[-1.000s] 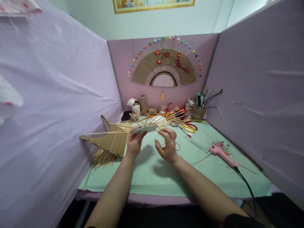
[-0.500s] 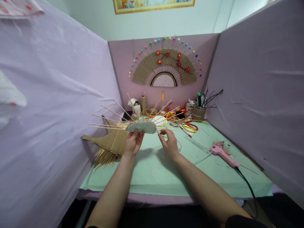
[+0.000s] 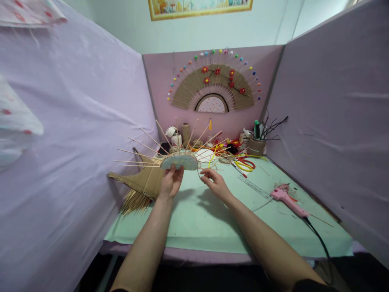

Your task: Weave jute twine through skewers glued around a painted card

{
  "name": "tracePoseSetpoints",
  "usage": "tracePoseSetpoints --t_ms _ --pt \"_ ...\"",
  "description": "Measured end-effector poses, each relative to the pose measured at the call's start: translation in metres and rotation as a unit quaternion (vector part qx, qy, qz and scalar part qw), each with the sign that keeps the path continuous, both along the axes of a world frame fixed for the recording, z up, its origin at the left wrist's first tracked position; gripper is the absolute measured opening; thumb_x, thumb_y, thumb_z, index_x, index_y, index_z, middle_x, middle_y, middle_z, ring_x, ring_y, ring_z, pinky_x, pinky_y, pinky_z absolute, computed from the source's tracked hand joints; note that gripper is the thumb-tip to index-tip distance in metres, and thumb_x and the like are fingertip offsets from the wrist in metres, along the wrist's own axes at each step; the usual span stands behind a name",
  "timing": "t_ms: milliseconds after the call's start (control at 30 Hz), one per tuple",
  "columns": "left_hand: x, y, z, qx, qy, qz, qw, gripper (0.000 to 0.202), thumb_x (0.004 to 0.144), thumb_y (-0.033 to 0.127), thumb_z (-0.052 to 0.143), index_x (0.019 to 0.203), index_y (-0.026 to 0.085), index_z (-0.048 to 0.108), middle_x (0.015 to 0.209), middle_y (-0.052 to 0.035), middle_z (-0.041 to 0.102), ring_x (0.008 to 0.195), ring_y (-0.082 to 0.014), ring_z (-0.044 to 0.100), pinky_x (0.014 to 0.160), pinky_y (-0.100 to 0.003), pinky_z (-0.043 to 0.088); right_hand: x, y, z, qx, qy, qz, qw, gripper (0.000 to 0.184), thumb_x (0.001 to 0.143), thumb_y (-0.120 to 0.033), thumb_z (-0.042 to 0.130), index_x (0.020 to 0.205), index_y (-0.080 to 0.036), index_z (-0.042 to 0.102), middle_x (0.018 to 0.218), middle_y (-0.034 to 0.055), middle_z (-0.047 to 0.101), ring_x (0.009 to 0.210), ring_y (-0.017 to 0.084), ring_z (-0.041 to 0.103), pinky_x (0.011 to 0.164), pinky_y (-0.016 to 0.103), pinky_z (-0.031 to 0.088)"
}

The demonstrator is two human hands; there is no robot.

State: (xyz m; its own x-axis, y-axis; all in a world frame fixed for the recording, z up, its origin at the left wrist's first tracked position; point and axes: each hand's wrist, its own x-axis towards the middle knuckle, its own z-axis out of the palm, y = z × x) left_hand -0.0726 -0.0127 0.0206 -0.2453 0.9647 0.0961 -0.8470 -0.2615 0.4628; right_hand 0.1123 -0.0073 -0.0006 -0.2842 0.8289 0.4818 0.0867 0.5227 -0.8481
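Note:
My left hand (image 3: pixel 172 184) grips the lower edge of a half-round fan base (image 3: pixel 179 162), covered in pale patterned material, and holds it above the table. Thin wooden sticks (image 3: pixel 142 140) spread outward from its curved edge like rays. At the base's right corner, a thin cord (image 3: pixel 198 172) hangs down to the fingertips of my right hand (image 3: pixel 215 182). The fingers of that hand are curled and pinched on the cord, just right of the base. Behind my left hand lies a curved cardboard piece (image 3: pixel 146 178) over a bundle of thin sticks (image 3: pixel 136 202).
A pink glue gun (image 3: pixel 288 200) with a black cable rests at the right beside a clear ruler (image 3: pixel 253 186). Scissors (image 3: pixel 244 165), a pen (image 3: pixel 240 169) and a pot of twigs (image 3: pixel 256 146) are farther back. A finished fan (image 3: pixel 212 87) hangs on the back panel.
My right hand has shifted slightly down and away from the base's corner, with the cord now hanging between them. The fan base has tilted a little; my left hand keeps its grip.

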Motion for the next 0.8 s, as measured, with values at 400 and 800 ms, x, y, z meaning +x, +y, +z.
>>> tracePoseSetpoints --t_ms 400,800 --pt "-0.001 0.0 0.0 0.005 -0.005 0.009 1.0 0.017 0.08 0.007 0.06 0.082 0.023 0.066 0.086 0.0058 0.071 0.083 -0.008 0.064 0.082 -0.026 0.051 -0.003 0.005 -0.005 -0.051 0.066 0.042 0.996 0.027 0.082 -0.042 0.056 0.099 -0.021 0.053 0.113 0.0087 0.06 0.105 0.019 0.055 0.085 0.033 0.042" --pt "-0.006 0.001 0.002 0.0 -0.012 0.025 1.0 0.017 0.083 0.009 0.058 0.081 0.023 0.067 0.086 0.0042 0.071 0.083 -0.0071 0.064 0.083 -0.023 0.05 0.006 0.007 0.001 -0.195 0.041 0.046 0.979 0.033 0.082 -0.049 0.049 0.079 -0.018 0.059 0.052 -0.0066 0.035 0.046 0.007 0.028 0.045 0.022 0.023"
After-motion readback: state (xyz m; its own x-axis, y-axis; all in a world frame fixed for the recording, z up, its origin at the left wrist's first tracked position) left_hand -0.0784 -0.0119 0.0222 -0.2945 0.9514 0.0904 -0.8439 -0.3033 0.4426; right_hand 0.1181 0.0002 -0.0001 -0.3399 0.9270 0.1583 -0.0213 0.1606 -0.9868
